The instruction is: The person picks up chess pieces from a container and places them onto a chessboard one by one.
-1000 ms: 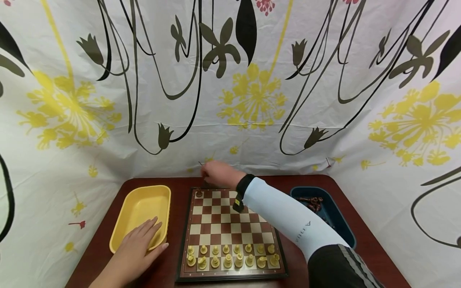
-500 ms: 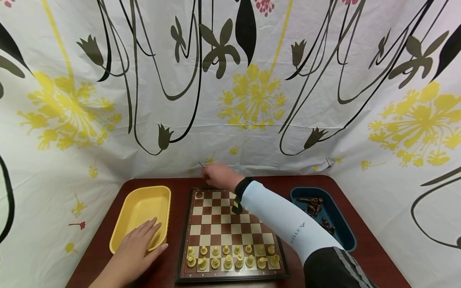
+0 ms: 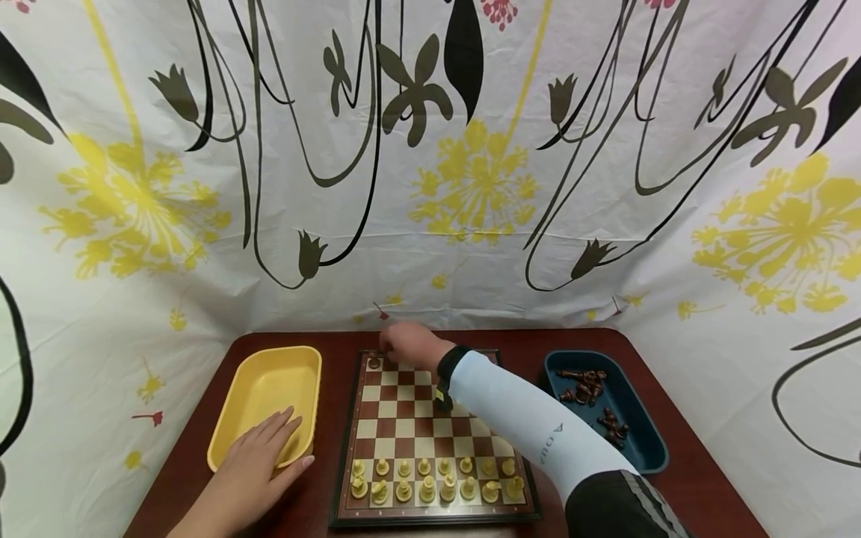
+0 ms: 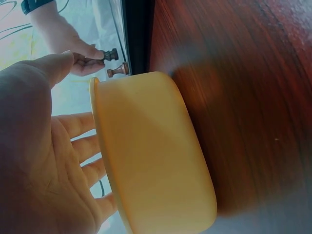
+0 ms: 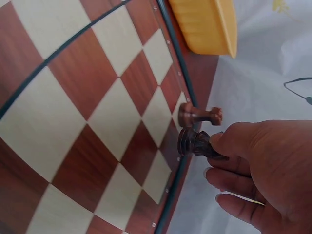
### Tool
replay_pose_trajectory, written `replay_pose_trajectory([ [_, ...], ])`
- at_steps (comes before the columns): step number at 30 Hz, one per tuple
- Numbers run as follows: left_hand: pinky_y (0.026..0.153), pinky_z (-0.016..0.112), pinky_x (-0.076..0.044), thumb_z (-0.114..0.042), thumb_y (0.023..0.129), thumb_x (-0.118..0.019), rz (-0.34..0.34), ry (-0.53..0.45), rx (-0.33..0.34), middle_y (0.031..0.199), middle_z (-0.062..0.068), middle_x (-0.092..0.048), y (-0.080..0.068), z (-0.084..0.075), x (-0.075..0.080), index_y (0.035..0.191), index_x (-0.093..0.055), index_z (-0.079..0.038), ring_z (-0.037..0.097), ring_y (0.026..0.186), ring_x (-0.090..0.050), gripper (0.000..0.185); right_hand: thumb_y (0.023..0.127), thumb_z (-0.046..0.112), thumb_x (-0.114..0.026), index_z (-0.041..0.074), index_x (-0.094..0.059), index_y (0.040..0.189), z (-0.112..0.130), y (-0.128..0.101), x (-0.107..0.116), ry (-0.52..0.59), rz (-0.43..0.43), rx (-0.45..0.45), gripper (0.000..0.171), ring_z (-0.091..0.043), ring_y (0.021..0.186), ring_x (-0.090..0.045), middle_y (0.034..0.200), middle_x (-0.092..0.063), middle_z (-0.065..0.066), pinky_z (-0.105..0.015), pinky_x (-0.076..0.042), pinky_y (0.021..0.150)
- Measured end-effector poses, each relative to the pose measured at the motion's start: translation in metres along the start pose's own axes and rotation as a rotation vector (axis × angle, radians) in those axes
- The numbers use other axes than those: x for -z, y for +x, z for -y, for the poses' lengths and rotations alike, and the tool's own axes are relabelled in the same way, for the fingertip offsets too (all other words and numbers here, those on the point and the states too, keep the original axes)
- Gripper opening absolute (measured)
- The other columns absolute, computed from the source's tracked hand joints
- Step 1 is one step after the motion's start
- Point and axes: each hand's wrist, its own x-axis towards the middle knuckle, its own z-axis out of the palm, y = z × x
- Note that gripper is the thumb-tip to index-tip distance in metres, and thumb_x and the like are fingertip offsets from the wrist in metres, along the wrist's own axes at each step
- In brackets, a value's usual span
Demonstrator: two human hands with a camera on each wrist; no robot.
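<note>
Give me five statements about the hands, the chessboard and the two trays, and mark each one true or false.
1. The right hand pinches a dark chess piece at the far-left corner of the chessboard. True.
2. Another dark piece already stands on the board beside the held one. True.
3. The left hand holds a light pawn. False: it rests with straight fingers on the yellow tray and holds nothing.
4. The dark pieces not on the board lie in the yellow tray. False: they lie in the blue tray.
5. The light pieces fill the two near rows of the board. True.
</note>
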Motion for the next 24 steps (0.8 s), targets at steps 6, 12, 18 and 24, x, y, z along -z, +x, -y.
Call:
replay_pose_trajectory([
  [6,0.112,0.074,-0.045,-0.055,0.104,-0.074,-0.009,-0.007,0.000,0.161,0.020,-0.057,-0.002,0.002,0.000,0.151,-0.067,-0.007,0.047,0.147,-0.053,0.067,0.108,0.011,-0.075,0.011,-0.079,0.113,0.003,0.000,-0.008,-0.004,0.012,-0.011,0.008,-0.015,0.087,-0.068,0.106,-0.077,-0.002,-0.033,-0.056,0.078],
  [12,0.112,0.074,-0.044,-0.054,0.104,-0.074,-0.009,-0.008,0.003,0.161,0.020,-0.057,-0.004,0.001,0.002,0.152,-0.066,-0.007,0.047,0.147,-0.053,0.067,0.108,0.009,-0.073,0.011,-0.080,0.115,0.003,0.001,-0.010,0.000,0.016,-0.022,0.010,-0.016,0.093,-0.071,0.109,-0.078,-0.002,-0.032,-0.059,0.082],
  [18,0.112,0.074,-0.044,-0.055,0.104,-0.074,-0.005,-0.004,0.002,0.162,0.020,-0.056,-0.004,0.003,0.000,0.152,-0.066,-0.007,0.047,0.148,-0.053,0.068,0.108,0.008,-0.072,0.010,-0.080,0.117,0.002,-0.001,-0.011,0.010,0.014,-0.024,0.012,-0.016,0.094,-0.072,0.110,-0.078,-0.003,-0.031,-0.059,0.082],
  [24,0.112,0.074,-0.044,-0.054,0.104,-0.074,-0.012,-0.004,-0.002,0.161,0.020,-0.057,-0.004,0.003,-0.001,0.152,-0.066,-0.007,0.047,0.147,-0.053,0.067,0.106,0.007,-0.074,0.009,-0.080,0.112,0.002,0.000,-0.012,0.003,-0.009,-0.017,0.009,-0.014,0.087,-0.068,0.105,-0.077,-0.002,-0.031,-0.057,0.079],
])
